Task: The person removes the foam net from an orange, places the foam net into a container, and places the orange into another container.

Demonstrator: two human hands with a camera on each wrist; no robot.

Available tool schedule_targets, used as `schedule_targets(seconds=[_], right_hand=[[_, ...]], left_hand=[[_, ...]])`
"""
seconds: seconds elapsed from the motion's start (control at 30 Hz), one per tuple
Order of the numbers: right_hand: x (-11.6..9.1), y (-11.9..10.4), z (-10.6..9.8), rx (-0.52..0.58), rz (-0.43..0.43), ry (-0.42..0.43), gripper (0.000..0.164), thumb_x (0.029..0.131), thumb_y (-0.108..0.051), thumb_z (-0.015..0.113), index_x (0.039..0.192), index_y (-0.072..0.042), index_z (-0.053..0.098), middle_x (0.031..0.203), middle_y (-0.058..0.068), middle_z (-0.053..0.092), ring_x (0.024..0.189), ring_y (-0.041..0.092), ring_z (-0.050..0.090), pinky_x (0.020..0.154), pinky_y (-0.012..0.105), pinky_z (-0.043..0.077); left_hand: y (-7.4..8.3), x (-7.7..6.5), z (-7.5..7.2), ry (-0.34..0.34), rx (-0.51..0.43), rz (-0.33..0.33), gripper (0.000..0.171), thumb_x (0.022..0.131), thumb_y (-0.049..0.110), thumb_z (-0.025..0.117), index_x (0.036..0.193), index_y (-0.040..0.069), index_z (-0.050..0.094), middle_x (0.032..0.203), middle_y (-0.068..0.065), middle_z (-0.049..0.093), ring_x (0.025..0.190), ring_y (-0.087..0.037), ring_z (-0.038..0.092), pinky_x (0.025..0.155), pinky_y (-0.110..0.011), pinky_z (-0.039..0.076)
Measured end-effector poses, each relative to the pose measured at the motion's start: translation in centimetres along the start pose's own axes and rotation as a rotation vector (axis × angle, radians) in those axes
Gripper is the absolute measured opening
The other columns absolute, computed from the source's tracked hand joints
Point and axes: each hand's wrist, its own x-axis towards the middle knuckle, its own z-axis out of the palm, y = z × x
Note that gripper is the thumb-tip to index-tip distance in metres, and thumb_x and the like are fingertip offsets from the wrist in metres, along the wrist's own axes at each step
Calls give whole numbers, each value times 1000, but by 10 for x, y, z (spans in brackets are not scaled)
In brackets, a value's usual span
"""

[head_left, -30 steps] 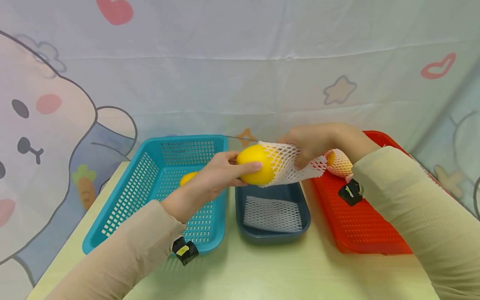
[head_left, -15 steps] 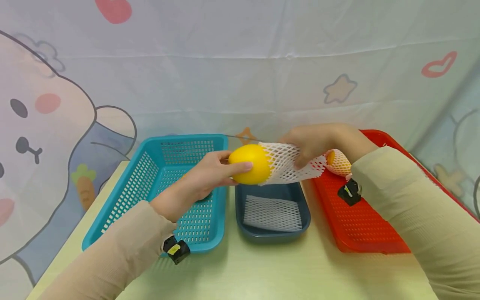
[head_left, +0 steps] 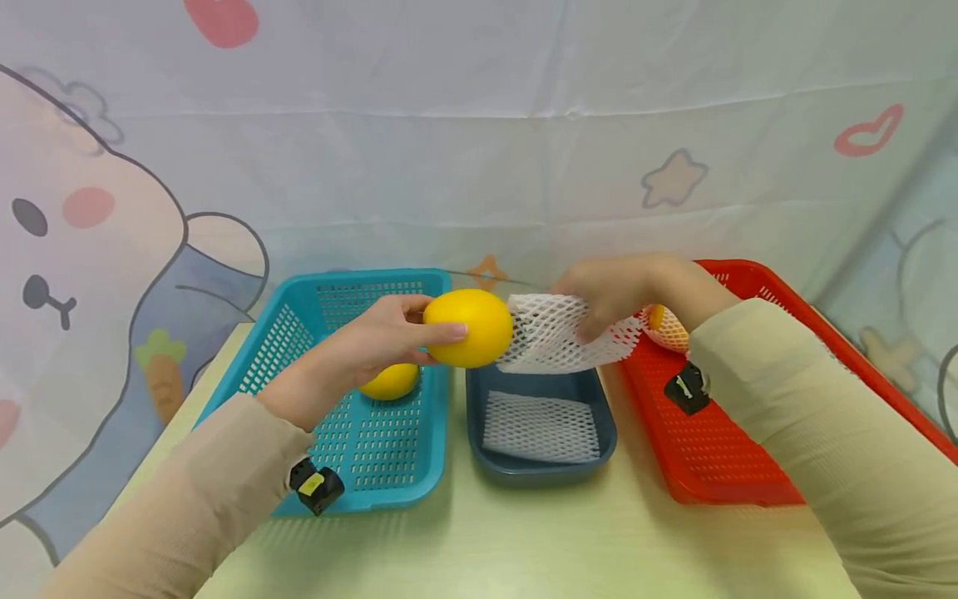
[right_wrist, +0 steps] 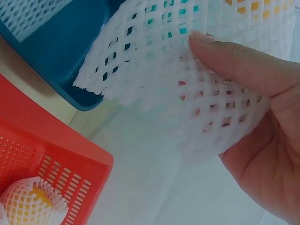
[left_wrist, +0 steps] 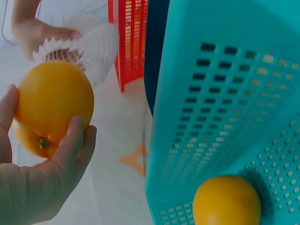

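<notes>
- The left hand [head_left: 367, 343] is grasping a bare yellow fruit [head_left: 475, 312]; its thumb and fingers are pressing opposite sides, spreading about as wide as the fruit itself.
- The right hand [head_left: 609, 287] is pinching a white net sleeve [head_left: 540, 333], its thumb lying across the mesh; the other fingers are mostly hiding, so I cannot tell their exact spread.
- The bare yellow fruit is hovering above the far left edge of the dark blue tray [head_left: 542, 476], and the white net sleeve is hanging over that tray's far side, just beside the fruit. Whether the 2 are touching, I cannot tell.
- Inside the dark blue tray, 1 flattened sleeve [head_left: 540, 428] is lying.
- Left of the tray, a teal basket [head_left: 432, 441] is holding at least 1 unwrapped fruit [head_left: 391, 383].
- Right of the tray, a red basket [head_left: 718, 453] is holding at least 1 netted fruit [right_wrist: 35, 204].
- The work is seemingly running partway: the held fruit is sitting outside its net, but neither it nor the sleeve is resting in a container yet, and the netted fruit is apparently remaining.
</notes>
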Motion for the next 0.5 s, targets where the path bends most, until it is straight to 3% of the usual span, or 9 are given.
schedule_targets(seconds=[0.5], right_hand=[[8, -6, 10, -3, 2, -34, 31, 79, -3, 69, 108, -10, 62, 98, -1, 62, 90, 20, 56, 81, 36, 51]], left_hand=[[-26, 2, -41, -82, 59, -1, 64, 88, 24, 65, 138, -2, 36, 126, -19, 48, 105, -30, 53, 92, -45, 47]])
